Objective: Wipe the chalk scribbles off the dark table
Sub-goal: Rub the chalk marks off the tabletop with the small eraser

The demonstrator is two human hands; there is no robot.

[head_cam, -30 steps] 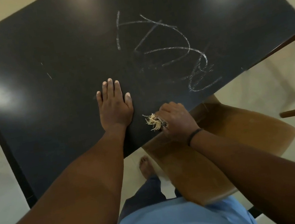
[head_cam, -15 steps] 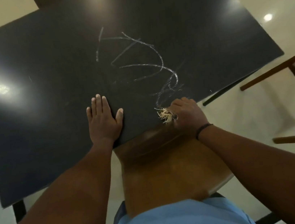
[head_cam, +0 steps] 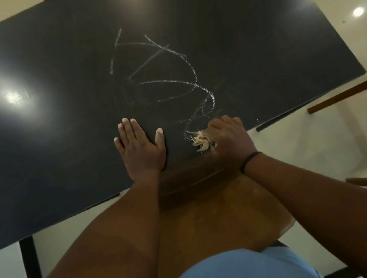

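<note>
The dark tabletop filled most of the view, glossy enough to throw back two ceiling lights, with pale floor around it and a wooden chair tucked under its near edge. The chalk scribbles sat right of centre — a tangle whose long axis ran from the far left down toward the near right, ending just beside your right hand. The far strokes looked crisp; the near loops looked fainter and smeared.

Your left hand lay flat on the tabletop, fingers straight and together, pointing away from you, apart from the chalk. Your right hand was curled around a pale, frayed wad of fibres, whose loose ends poked out to the left at the scribble's near tip, close to the table's near edge.

What could have gone wrong from there — I judge the wad small against the spread of chalk, so short dabs would likely have smeared dust into a grey haze rather than lifted it. Loose strands might have shed onto the surface. Working that close to the edge, a stroke pulled toward you could have slipped off the tabletop. The glare might also have hidden faint residue.
</note>
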